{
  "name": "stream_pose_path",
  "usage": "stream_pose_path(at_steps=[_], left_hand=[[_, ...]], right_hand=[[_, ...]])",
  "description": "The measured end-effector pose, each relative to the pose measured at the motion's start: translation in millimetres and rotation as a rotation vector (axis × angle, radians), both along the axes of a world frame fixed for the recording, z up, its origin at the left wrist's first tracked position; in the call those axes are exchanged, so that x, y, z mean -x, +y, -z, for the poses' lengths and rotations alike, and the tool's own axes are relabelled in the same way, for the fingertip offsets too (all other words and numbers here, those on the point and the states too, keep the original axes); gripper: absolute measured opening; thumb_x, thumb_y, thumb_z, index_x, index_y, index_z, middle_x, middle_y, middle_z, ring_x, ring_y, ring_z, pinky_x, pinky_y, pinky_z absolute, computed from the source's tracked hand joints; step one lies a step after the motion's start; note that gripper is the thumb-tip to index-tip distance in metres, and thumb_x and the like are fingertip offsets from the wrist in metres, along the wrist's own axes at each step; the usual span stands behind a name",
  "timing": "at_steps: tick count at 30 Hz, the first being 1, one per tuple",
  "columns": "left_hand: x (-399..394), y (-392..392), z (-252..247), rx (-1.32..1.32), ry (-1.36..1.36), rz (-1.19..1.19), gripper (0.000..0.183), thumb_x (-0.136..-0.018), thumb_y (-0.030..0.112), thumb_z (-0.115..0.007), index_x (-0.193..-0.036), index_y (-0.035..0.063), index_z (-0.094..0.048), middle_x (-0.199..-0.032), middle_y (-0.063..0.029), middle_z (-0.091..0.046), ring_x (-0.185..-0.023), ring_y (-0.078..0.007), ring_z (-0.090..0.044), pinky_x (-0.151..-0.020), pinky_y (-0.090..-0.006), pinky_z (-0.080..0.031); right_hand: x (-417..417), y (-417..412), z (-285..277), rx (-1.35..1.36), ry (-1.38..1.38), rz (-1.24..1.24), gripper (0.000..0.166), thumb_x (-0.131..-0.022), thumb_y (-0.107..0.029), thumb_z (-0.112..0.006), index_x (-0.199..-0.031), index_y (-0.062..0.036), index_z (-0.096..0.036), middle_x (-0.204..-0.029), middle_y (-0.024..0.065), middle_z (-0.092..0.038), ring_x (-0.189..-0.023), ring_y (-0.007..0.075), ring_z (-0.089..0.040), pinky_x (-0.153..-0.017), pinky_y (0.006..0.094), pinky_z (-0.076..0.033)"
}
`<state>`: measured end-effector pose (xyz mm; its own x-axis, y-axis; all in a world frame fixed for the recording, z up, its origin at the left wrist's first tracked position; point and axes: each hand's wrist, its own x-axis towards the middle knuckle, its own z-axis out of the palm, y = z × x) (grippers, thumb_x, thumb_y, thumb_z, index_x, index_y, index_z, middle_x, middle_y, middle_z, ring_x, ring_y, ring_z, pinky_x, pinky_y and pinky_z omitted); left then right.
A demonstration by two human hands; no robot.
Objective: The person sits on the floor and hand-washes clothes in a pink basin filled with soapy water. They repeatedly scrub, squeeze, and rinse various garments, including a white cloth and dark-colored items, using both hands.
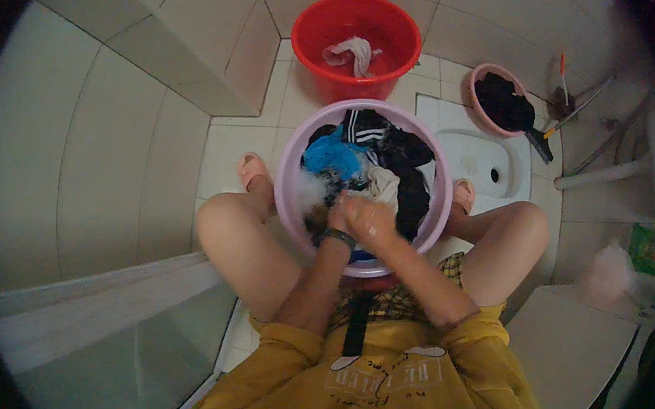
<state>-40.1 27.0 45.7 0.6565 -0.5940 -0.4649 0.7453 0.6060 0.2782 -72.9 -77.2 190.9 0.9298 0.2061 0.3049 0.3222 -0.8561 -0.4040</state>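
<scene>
A lilac plastic washbasin full of wet laundry stands between my knees. My left hand, with a dark band at its wrist, and my right hand are pressed together over its near half. Both hold part of a pale cloth, which spreads away from the fingers; the gripped part is hidden and the hands are blurred. White suds float at the left. Beyond my hands lie a bright blue cloth and dark garments, one with white stripes.
A red plastic tub behind the basin holds a white cloth. At the right are a squat toilet, a pink basin of dark clothing and a brush. A glass panel borders the left.
</scene>
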Motion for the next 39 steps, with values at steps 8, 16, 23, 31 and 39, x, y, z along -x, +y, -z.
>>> stream_pose_path(at_steps=[8,16,23,31,39], left_hand=[[11,-56,-102,-0.313,0.118,0.065,0.04,-0.087,0.038,-0.046,-0.115,0.0093,-0.052,-0.105,-0.007,-0.059,-0.094,-0.0206,-0.057,-0.081,-0.0367,-0.047],[11,-39,-145,-1.274,-1.044,0.713,0.03,-0.079,0.029,-0.059,-0.089,0.0015,-0.058,-0.094,-0.0099,-0.059,-0.08,-0.0231,-0.058,-0.071,-0.032,-0.044],[-12,-9,-196,-0.44,-0.702,0.205,0.025,-0.078,0.015,-0.056,-0.099,0.0005,-0.055,-0.098,-0.0067,-0.057,-0.084,-0.0166,-0.055,-0.076,-0.0285,-0.043],[-9,18,-267,-0.332,-1.006,0.016,0.039,-0.076,0.007,-0.051,-0.114,-0.0015,-0.047,-0.106,-0.0103,-0.054,-0.096,-0.0194,-0.053,-0.083,-0.0308,-0.042],[-6,22,-310,0.279,-0.952,-0.151,0.043,-0.082,0.012,-0.045,-0.121,-0.0043,-0.041,-0.12,-0.0176,-0.048,-0.108,-0.0313,-0.049,-0.094,-0.0425,-0.037]], right_hand=[[-13,-67,43,-0.198,0.448,0.383,0.024,-0.085,-0.024,-0.046,-0.093,-0.0036,-0.057,-0.075,0.0161,-0.061,-0.072,0.034,-0.06,-0.059,0.0409,-0.048],[-29,-99,2,-0.743,0.762,0.089,0.034,-0.081,-0.033,-0.059,-0.098,-0.0037,-0.056,-0.088,0.0092,-0.056,-0.078,0.0139,-0.051,-0.073,0.0275,-0.042],[3,-99,-54,-0.524,0.62,-0.122,0.051,-0.069,-0.037,-0.068,-0.107,-0.0053,-0.055,-0.1,0.0137,-0.057,-0.093,0.0276,-0.054,-0.084,0.0331,-0.041],[1,-103,-74,-0.881,0.52,0.015,0.034,-0.075,-0.019,-0.064,-0.103,-0.0038,-0.054,-0.102,0.0094,-0.057,-0.098,0.0219,-0.054,-0.086,0.0309,-0.042],[2,-100,-168,-1.582,0.324,-0.135,0.02,-0.079,-0.012,-0.057,-0.097,-0.0025,-0.053,-0.103,0.0108,-0.057,-0.097,0.0181,-0.055,-0.085,0.0317,-0.044]])
